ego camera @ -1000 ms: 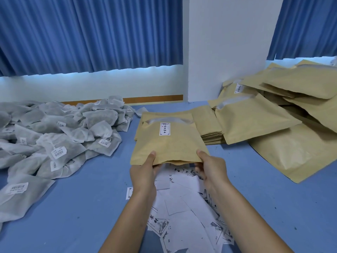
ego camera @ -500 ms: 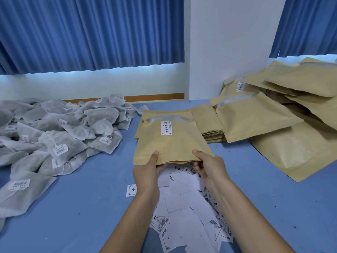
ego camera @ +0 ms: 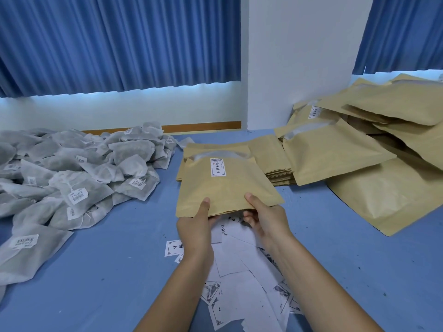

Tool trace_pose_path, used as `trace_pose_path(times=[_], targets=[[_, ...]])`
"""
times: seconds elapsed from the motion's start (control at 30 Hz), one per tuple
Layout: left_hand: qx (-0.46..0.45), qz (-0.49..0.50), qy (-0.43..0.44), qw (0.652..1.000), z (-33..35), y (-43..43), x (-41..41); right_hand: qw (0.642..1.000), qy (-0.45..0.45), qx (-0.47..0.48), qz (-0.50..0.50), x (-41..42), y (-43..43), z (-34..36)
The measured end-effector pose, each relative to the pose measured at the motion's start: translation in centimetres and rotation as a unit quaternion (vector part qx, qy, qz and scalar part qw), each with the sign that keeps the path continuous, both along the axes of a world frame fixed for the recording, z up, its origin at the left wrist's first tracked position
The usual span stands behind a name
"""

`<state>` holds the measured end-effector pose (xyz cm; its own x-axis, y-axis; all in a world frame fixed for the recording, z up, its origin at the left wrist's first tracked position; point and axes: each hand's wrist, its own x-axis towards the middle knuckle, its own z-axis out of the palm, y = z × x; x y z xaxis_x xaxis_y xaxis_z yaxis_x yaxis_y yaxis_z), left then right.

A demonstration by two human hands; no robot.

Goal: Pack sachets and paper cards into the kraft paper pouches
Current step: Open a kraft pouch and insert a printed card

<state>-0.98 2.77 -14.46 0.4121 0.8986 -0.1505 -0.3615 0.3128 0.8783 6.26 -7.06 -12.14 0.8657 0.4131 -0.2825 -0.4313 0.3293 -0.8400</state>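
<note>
Blue worktop [ego camera: 119, 271] here, blue curtains [ego camera: 119, 44] and a white pillar [ego camera: 299, 56] behind. One kraft pouch [ego camera: 227, 188] is up. The left hand [ego camera: 195, 226] and right hand [ego camera: 268, 221] pinch its near edge, thumbs on top, just above the scattered paper cards [ego camera: 239, 259], too many to count. Left of the pouch lies a heap of grey sachets [ego camera: 72, 178] with barcode stickers. Right of it sit a flat pouch stack [ego camera: 271, 159] and bulging pouches [ego camera: 359, 152]. I can't read the white label [ego camera: 218, 167].
</note>
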Motion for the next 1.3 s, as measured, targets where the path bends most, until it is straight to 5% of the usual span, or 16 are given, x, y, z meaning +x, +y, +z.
trace_pose_path(times=[0.73, 1.3], targets=[[-0.010, -0.044, 0.008, 0.999, -0.6, -1.5, 0.1, 0.995, -0.028, -0.016, 0.090, -0.7, 0.3, 0.0], [-0.004, -0.065, 0.058, 0.996, -0.1, -1.4, -0.1, 0.997, -0.052, -0.011, 0.054, 0.0, 0.1, -0.2]])
